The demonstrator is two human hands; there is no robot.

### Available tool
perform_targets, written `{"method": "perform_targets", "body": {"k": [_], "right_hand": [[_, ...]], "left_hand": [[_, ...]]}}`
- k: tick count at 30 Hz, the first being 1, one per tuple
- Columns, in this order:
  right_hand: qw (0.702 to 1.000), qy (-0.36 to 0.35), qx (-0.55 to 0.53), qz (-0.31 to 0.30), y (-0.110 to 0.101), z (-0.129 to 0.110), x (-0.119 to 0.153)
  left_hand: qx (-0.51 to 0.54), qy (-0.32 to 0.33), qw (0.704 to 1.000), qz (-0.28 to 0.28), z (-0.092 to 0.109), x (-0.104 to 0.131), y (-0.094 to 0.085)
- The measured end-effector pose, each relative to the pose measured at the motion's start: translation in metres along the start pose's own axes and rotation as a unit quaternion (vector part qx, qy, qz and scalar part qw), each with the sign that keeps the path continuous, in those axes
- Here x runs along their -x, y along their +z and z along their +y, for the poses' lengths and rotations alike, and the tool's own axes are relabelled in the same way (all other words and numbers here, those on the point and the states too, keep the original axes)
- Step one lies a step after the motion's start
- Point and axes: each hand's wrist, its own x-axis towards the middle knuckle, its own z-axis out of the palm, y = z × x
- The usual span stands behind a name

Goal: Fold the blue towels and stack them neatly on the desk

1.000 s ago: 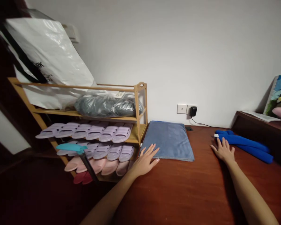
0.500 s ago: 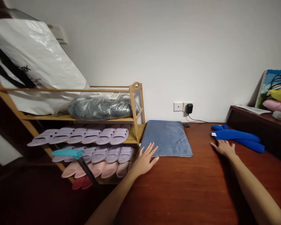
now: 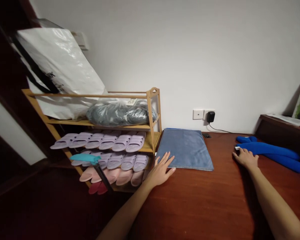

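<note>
A folded grey-blue cloth (image 3: 186, 148) lies flat on the reddish-brown wooden tabletop (image 3: 190, 203). My left hand (image 3: 162, 170) rests at its near left corner, fingers spread over the edge and the thumb apart. To the right, my right hand (image 3: 246, 159) is at the left end of a long folded bright blue cloth (image 3: 272, 150) with a small white tag. Its fingers are slightly bent and apart, touching or just over that end; the fingertips are partly hidden. A smaller blue bundle (image 3: 246, 139) lies just behind the long one.
Left of the table stands a wooden rack (image 3: 150, 110) with rows of lilac slippers (image 3: 135, 141), a plastic-wrapped grey bundle (image 3: 120, 113) and a large white bag (image 3: 65, 63). A black plug (image 3: 211, 116) sits in the wall socket. A dark raised ledge (image 3: 282, 133) bounds the right side.
The view has turned slightly left, so everything sits further right. My right hand has closed in on the tagged end of the blue cloth. My left hand stays on the grey-blue cloth's corner.
</note>
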Motion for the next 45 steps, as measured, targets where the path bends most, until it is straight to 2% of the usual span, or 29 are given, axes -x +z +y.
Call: {"method": "perform_targets", "body": {"k": [3,7,11,15,18,21,23,25,26,28,30,33,36,39,42,45], "right_hand": [[0.999,-0.035,0.032,0.011,-0.01,-0.003,0.013],[0.992,-0.106,0.064,0.032,-0.029,-0.012,0.048],[0.979,-0.185,0.075,0.05,-0.051,-0.022,0.097],[0.958,-0.275,0.068,0.048,-0.076,-0.034,0.159],[0.936,-0.347,0.03,0.04,-0.096,-0.038,0.202],[0.913,-0.401,-0.075,0.031,-0.109,-0.026,0.223],[0.926,-0.35,-0.126,0.064,-0.108,-0.007,0.22],[0.958,-0.241,-0.113,0.108,-0.1,0.016,0.207],[0.971,-0.188,-0.089,0.119,-0.092,0.027,0.2],[0.985,-0.121,-0.04,0.113,-0.075,0.044,0.187],[0.991,-0.094,-0.017,0.096,-0.058,0.054,0.18],[0.995,-0.08,0.003,0.062,-0.04,0.06,0.176],[0.997,-0.068,0.023,0.028,-0.034,0.062,0.173],[0.999,-0.044,0.028,0.012,-0.034,0.063,0.167],[0.999,-0.025,0.024,0.01,-0.034,0.063,0.16],[1.0,0.001,0.02,0.021,-0.033,0.063,0.151]], "left_hand": [[-0.005,-0.005,1.0,0.003,-0.001,-0.001,0.002],[-0.008,0.001,1.0,0.012,-0.002,-0.001,0.004],[-0.015,0.014,0.999,0.032,-0.002,-0.001,0.007],[-0.024,0.033,0.998,0.053,-0.002,0.0,0.005],[-0.037,0.056,0.996,0.066,0.002,0.002,-0.002],[-0.043,0.125,0.99,0.047,0.024,0.006,-0.01],[-0.028,0.196,0.98,0.005,0.055,0.009,-0.012],[0.006,0.251,0.967,-0.035,0.095,0.011,-0.009],[0.027,0.257,0.965,-0.044,0.117,0.01,-0.005],[0.068,0.236,0.968,-0.054,0.16,0.005,0.006],[0.099,0.202,0.972,-0.062,0.195,-0.006,0.019],[0.108,0.145,0.979,-0.096,0.225,-0.024,0.038],[0.084,0.138,0.98,-0.118,0.23,-0.034,0.046],[0.061,0.165,0.978,-0.112,0.22,-0.027,0.042],[0.042,0.19,0.975,-0.11,0.201,-0.004,0.028],[0.033,0.216,0.969,-0.112,0.171,0.028,0.003]]}}
